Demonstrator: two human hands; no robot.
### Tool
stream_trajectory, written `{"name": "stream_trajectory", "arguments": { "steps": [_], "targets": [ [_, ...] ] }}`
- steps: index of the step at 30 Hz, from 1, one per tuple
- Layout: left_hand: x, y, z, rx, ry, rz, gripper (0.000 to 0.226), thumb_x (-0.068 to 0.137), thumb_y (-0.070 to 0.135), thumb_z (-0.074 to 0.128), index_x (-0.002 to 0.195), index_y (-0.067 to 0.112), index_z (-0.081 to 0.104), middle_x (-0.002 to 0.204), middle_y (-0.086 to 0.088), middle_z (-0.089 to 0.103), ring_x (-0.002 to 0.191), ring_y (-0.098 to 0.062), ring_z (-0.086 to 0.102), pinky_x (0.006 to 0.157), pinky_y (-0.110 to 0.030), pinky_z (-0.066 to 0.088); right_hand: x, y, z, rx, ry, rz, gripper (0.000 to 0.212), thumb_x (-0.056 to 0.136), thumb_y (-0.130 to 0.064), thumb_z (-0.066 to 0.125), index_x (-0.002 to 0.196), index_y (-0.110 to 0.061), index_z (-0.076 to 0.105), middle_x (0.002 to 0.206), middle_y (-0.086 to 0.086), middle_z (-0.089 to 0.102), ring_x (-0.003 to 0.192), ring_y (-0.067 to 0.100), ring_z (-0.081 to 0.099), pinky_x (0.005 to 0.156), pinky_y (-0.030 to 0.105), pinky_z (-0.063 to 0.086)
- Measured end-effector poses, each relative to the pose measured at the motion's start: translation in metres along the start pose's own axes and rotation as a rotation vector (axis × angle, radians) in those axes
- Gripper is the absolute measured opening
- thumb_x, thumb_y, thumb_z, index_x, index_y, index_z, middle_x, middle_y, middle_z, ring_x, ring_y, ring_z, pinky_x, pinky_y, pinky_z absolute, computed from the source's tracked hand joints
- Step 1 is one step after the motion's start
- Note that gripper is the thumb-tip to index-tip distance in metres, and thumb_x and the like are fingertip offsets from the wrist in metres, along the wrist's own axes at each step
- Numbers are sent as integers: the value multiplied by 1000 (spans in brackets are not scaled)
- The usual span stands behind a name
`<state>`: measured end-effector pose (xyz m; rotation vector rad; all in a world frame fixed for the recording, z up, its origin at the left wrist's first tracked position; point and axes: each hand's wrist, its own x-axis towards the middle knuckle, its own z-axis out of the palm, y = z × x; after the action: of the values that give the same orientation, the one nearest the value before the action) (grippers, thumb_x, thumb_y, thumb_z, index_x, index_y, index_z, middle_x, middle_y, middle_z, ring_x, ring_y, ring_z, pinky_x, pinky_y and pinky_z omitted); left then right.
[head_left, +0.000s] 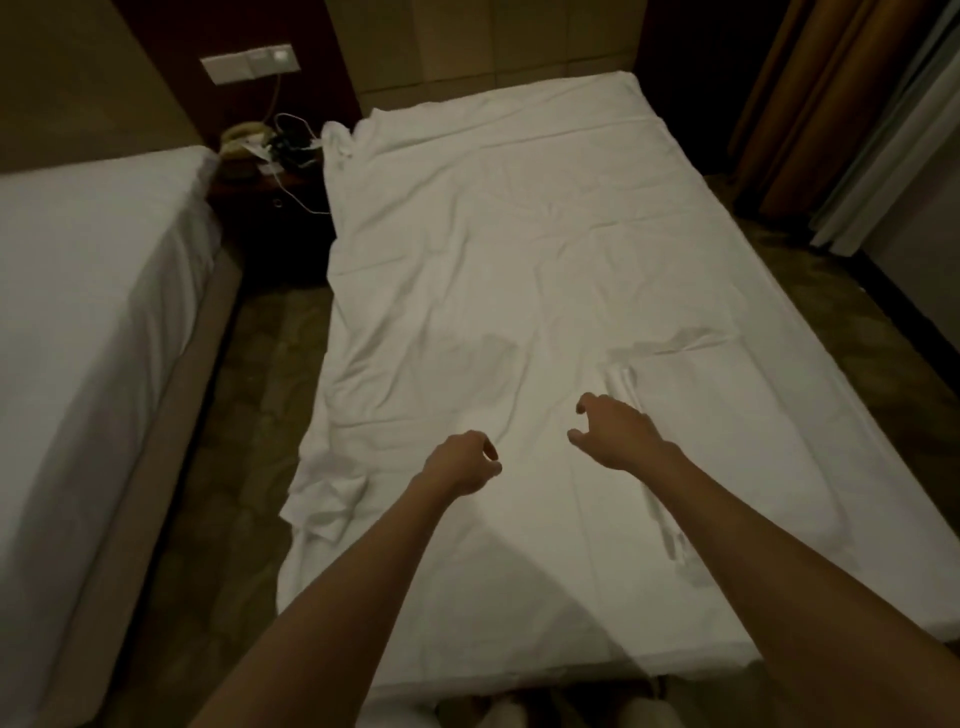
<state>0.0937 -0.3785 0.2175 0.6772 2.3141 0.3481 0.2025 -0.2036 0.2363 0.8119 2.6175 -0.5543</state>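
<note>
Far left of the frame, a second bed (104, 260) sits made and flat. Just past it, upper left, is a nightstand (249, 182) with a telephone (240, 139) and a tangle of cables. The work is in the middle: a white sheet (493, 234) lies spread over the mattress from the top of the frame down to the bottom centre. It is creased across the middle, and one loose corner (327, 499) is bunched over the lower-left edge of the bed.

I read this as the spreading step: the sheet is laid out but not yet smoothed or tucked.

Both bare arms reach in from the bottom edge, stretched nearly straight over the foot of the bed. The left hand (460, 462) is back-up at lower centre, fingers curled loosely under, and nothing shows in them. To its right and a touch higher, the right hand (615, 434) hangs like a claw, thumb and fingers apart and bent, gripping nothing. I cannot tell whether either hand touches the cloth.

Beside the right hand a doubled-over fold (623, 382) runs down the sheet. The next move likely calls for palms going flat to sweep the creases outward, opening that fold, then pulling in the bunched corner.

Upper right, curtains (810, 104) hang by the wall.
</note>
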Motion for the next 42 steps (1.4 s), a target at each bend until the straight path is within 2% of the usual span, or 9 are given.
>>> {"name": "stream_trajectory", "arguments": {
  "steps": [6,15,19,25,30,34,37,42],
  "targets": [
    [-40,-32,-33,-45,72,-28,25,91,23,58,114,13,63,113,-7,66,101,-21,62,89,-31,49,-27,-61,-16,-58,61,-139,48,96,-41,47,136,-14,41,135,9,48,120,27,49,96,38,41],
    [-104,-50,-105,-71,333,51,21,90,22,60,107,12,66,110,-4,67,99,-20,62,83,-27,47,-73,-114,23,-194,-80,-222,48,97,-40,46,135,-13,39,137,7,46,122,27,48,100,40,38],
    [-120,-70,-117,-45,360,98,18,92,23,58,105,13,65,107,-3,68,93,-17,63,85,-31,52,-90,-140,33,-189,-90,-227,48,97,-41,46,135,-13,40,137,6,47,122,26,48,100,40,38],
    [-129,-136,-98,29,281,96,21,92,24,58,110,12,63,113,-5,65,102,-20,60,86,-27,47,-96,-197,21,-160,11,-211,50,96,-43,47,137,-15,40,139,7,46,125,27,47,99,39,38],
    [-136,-216,-84,142,142,119,25,94,28,55,114,13,61,117,-6,64,105,-20,60,90,-29,47,-95,-276,16,-9,150,-178,52,96,-40,49,138,-13,39,138,10,47,123,27,48,98,38,42],
    [-142,-274,-96,198,73,140,29,95,30,55,117,11,58,117,-7,63,103,-21,60,86,-27,47,-103,-337,36,75,218,-132,48,96,-38,50,136,-13,41,136,8,50,119,26,52,97,39,43],
    [-143,-299,-117,205,70,179,26,95,28,54,114,12,60,113,-6,64,99,-19,61,85,-26,49,-113,-361,70,80,179,-89,47,95,-38,50,134,-14,43,135,8,50,118,27,52,96,39,43],
    [-134,-313,-154,177,115,246,19,93,25,55,106,14,63,107,-5,66,94,-18,62,86,-32,53,-128,-368,141,46,7,23,46,95,-39,49,134,-14,41,134,6,49,118,26,52,96,38,42]
  ]
}}
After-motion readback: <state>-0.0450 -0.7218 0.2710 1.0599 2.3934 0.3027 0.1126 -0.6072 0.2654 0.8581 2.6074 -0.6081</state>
